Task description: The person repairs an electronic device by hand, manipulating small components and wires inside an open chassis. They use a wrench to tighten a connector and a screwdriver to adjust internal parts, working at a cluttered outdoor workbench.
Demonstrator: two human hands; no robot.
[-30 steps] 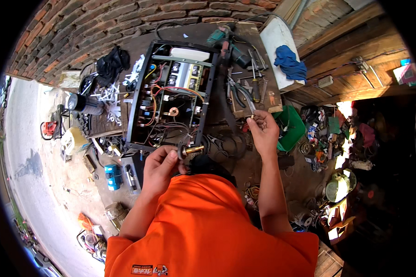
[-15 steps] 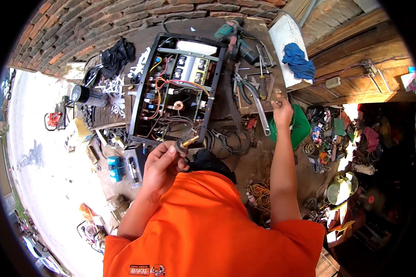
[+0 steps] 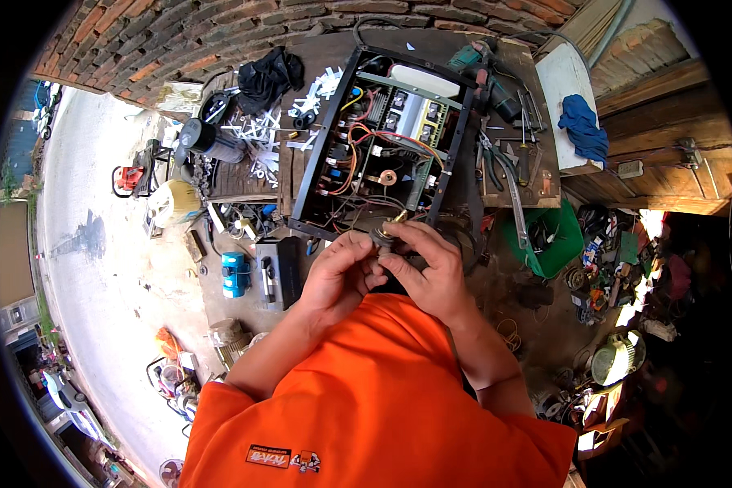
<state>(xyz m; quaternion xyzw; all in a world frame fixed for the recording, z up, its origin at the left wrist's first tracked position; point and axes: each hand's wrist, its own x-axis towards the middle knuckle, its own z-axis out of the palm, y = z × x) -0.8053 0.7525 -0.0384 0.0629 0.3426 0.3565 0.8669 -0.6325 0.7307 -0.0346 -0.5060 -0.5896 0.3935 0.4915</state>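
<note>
Just in front of my body, my left hand (image 3: 340, 267) pinches a small round dark fitting (image 3: 383, 234) with a brass stem. My right hand (image 3: 431, 264) is closed on the same fitting from the other side, its index finger over the top and thumb below. Whether a smaller part sits between those fingers I cannot make out. Right beyond both hands stands an open black metal machine case (image 3: 324, 138). Circuit boards, red and yellow wires and a copper-coloured ring (image 3: 388, 176) show inside it.
Right of the case lie pliers (image 3: 490, 159), a long adjustable wrench (image 3: 516, 199), a screwdriver (image 3: 525, 159) and a green power tool (image 3: 472, 55). A green bin (image 3: 557, 244) stands below the bench's right edge. White plastic strips (image 3: 260, 146) and a black cloth (image 3: 270, 77) lie left.
My right hand has come back from the tools at the bench's right side to the fitting in my left hand. The view has shifted, so the bench appears farther right.
</note>
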